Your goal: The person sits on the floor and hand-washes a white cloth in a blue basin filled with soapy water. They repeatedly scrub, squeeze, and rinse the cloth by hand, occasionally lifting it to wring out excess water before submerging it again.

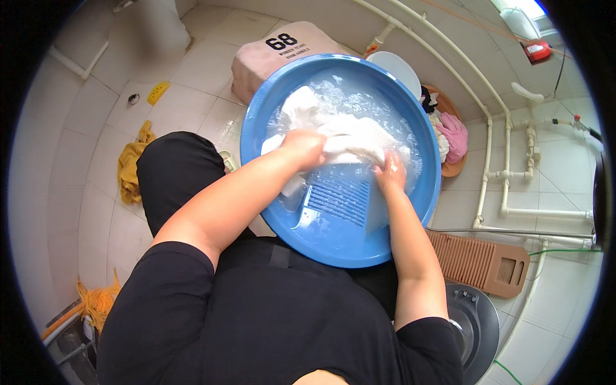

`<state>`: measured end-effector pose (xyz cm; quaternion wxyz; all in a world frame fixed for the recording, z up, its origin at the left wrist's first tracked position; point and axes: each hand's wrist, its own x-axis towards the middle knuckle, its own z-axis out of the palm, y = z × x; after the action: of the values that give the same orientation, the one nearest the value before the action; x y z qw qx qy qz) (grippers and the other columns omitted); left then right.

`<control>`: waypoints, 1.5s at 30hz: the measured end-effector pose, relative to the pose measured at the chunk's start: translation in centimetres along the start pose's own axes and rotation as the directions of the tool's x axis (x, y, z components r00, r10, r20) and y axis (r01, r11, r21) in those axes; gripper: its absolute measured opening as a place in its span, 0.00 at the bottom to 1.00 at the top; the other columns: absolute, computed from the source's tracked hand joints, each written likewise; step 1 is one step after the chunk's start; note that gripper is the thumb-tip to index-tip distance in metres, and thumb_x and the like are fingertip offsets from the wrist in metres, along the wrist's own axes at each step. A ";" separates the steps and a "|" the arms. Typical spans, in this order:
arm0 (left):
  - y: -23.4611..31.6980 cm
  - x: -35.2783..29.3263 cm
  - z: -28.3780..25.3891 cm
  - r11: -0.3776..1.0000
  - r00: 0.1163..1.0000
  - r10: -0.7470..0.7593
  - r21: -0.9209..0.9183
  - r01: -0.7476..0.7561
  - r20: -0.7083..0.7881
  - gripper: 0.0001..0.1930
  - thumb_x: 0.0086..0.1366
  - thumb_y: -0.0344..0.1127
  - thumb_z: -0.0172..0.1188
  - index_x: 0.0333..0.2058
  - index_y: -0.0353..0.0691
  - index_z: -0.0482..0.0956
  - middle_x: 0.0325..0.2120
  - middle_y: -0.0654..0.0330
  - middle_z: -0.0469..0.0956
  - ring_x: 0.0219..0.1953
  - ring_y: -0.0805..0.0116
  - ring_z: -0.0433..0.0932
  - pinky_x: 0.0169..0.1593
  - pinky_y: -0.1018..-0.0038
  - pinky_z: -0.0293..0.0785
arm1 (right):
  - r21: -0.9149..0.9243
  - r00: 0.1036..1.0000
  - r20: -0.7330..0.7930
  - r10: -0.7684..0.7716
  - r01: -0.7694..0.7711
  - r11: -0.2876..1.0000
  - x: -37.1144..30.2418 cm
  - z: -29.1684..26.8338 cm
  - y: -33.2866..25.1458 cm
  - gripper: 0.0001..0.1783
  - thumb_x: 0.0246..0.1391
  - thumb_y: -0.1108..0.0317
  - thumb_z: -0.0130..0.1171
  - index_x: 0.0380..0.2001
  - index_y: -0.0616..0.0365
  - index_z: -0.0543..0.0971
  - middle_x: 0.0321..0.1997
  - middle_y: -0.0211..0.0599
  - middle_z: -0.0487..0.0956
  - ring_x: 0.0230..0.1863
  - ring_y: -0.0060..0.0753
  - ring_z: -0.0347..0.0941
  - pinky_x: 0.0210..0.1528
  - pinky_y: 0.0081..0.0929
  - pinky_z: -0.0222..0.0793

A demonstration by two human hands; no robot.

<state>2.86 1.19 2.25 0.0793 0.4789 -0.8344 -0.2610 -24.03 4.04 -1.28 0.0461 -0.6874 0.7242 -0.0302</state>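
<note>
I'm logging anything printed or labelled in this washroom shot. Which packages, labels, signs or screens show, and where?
Pink stool: on the floor behind the blue basin, rounded block, dark print on top.
Red box: upper right by the window, small, too small to make out.
No screens seen.

Bright, even daylight from a window (523,8) at upper right; soft, faint shadows on the pale floor tiles (96,212); small glints of glare on the soapy water (359,102) and blue basin (282,96) rim; strong fisheye bending of pipes (487,128) toward the black circular rim; sharp centre, slight softness at the edges.
</note>
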 end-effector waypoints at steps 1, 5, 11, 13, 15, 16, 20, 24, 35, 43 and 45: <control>0.6 0.0 -0.6 0.996 0.996 0.092 -0.016 -0.091 0.015 0.12 0.45 0.38 0.59 0.27 0.36 0.77 0.26 0.51 0.76 0.32 0.53 0.75 0.37 0.65 0.72 | -0.001 0.999 0.027 -0.044 0.044 0.999 0.0 0.6 0.4 0.29 0.40 0.62 0.61 0.47 0.60 0.70 0.47 0.45 0.72 0.50 0.47 0.66 0.55 0.34 0.60; 0.7 -0.3 1.0 0.664 0.911 0.412 -0.689 -0.291 0.012 0.13 0.45 0.33 0.57 0.31 0.34 0.78 0.32 0.55 0.77 0.33 0.66 0.75 0.39 0.74 0.70 | 0.194 0.940 0.148 -0.307 0.277 0.941 -0.7 -0.9 -1.0 0.28 0.38 0.64 0.62 0.46 0.58 0.71 0.44 0.42 0.74 0.47 0.43 0.69 0.50 0.34 0.64; 4.9 -1.8 -1.3 -0.660 0.974 0.183 -0.717 0.225 0.137 0.19 0.52 0.35 0.56 0.43 0.34 0.72 0.38 0.53 0.75 0.39 0.64 0.75 0.47 0.72 0.70 | 0.867 0.949 0.272 -0.159 -0.170 0.469 -4.8 -6.8 -4.7 0.26 0.39 0.66 0.64 0.45 0.61 0.71 0.40 0.38 0.75 0.40 0.33 0.71 0.45 0.26 0.65; 4.5 -1.1 0.5 -0.879 0.927 0.337 -0.299 0.372 0.163 0.18 0.56 0.39 0.53 0.43 0.35 0.72 0.39 0.52 0.75 0.41 0.59 0.75 0.48 0.67 0.70 | 0.989 0.993 0.091 0.074 -0.099 0.109 -5.1 -6.8 -6.1 0.24 0.40 0.71 0.62 0.43 0.64 0.71 0.40 0.39 0.75 0.40 0.34 0.72 0.45 0.26 0.65; 4.5 -0.3 2.6 -0.904 0.920 0.296 -0.234 0.357 0.258 0.19 0.59 0.43 0.49 0.43 0.35 0.71 0.40 0.50 0.75 0.42 0.55 0.74 0.49 0.63 0.70 | 0.897 0.971 -0.238 0.014 0.215 0.386 -5.3 -5.9 -7.0 0.23 0.42 0.73 0.59 0.45 0.65 0.70 0.41 0.39 0.74 0.41 0.32 0.71 0.47 0.25 0.65; 5.8 -0.4 2.4 -0.848 0.947 0.113 -0.467 0.250 0.300 0.19 0.60 0.45 0.47 0.42 0.36 0.72 0.39 0.50 0.75 0.41 0.55 0.75 0.48 0.64 0.70 | 0.789 0.920 -0.389 -0.042 0.356 0.500 -5.4 -5.4 -7.6 0.23 0.43 0.74 0.57 0.45 0.65 0.69 0.41 0.39 0.73 0.42 0.31 0.70 0.47 0.25 0.64; 5.5 0.8 4.8 -0.550 0.943 -0.140 -0.816 0.179 0.302 0.19 0.61 0.45 0.42 0.39 0.36 0.72 0.33 0.53 0.75 0.34 0.59 0.75 0.39 0.66 0.73 | 0.546 0.743 -0.622 -0.248 0.639 0.542 -8.5 -5.9 -12.4 0.16 0.33 0.71 0.61 0.30 0.61 0.70 0.40 0.45 0.72 0.40 0.46 0.70 0.41 0.33 0.67; 3.8 -0.3 7.8 -0.792 0.983 0.182 -0.591 0.155 0.014 0.19 0.63 0.45 0.37 0.40 0.39 0.72 0.31 0.54 0.74 0.34 0.61 0.74 0.40 0.69 0.71 | 0.555 0.814 -0.550 -0.187 0.523 0.646 -7.6 -6.1 -12.5 0.15 0.35 0.64 0.60 0.26 0.60 0.69 0.33 0.47 0.74 0.34 0.50 0.72 0.33 0.38 0.68; 8.8 0.0 4.0 -0.389 0.881 -0.135 -0.842 0.373 0.453 0.29 0.61 0.57 0.40 0.48 0.36 0.67 0.40 0.52 0.74 0.42 0.58 0.75 0.46 0.65 0.71 | 0.651 0.925 -0.373 -0.074 0.318 0.689 -8.4 -6.2 -11.5 0.17 0.38 0.57 0.56 0.28 0.59 0.72 0.26 0.45 0.75 0.31 0.51 0.73 0.34 0.38 0.69; 10.5 -2.6 2.2 -0.070 0.953 -0.119 -0.960 0.273 0.279 0.28 0.61 0.50 0.45 0.51 0.31 0.63 0.45 0.48 0.71 0.43 0.53 0.74 0.48 0.62 0.72 | 0.589 0.934 0.019 0.356 -0.298 0.751 -0.6 -0.4 0.5 0.15 0.46 0.56 0.55 0.29 0.57 0.74 0.35 0.45 0.76 0.35 0.45 0.73 0.38 0.34 0.68; 7.6 -2.0 2.8 -0.475 0.928 -0.023 -0.821 0.318 0.373 0.28 0.61 0.49 0.45 0.52 0.31 0.62 0.48 0.46 0.68 0.48 0.51 0.70 0.53 0.59 0.66 | 0.707 0.902 0.193 0.387 -0.401 0.582 -0.6 -2.8 0.2 0.19 0.45 0.52 0.58 0.31 0.58 0.76 0.38 0.46 0.76 0.39 0.40 0.73 0.42 0.29 0.67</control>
<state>-2.91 6.99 4.05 0.3261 0.2932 -0.1275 -0.8896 -24.55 4.58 1.53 0.3289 -0.4327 0.7840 -0.2999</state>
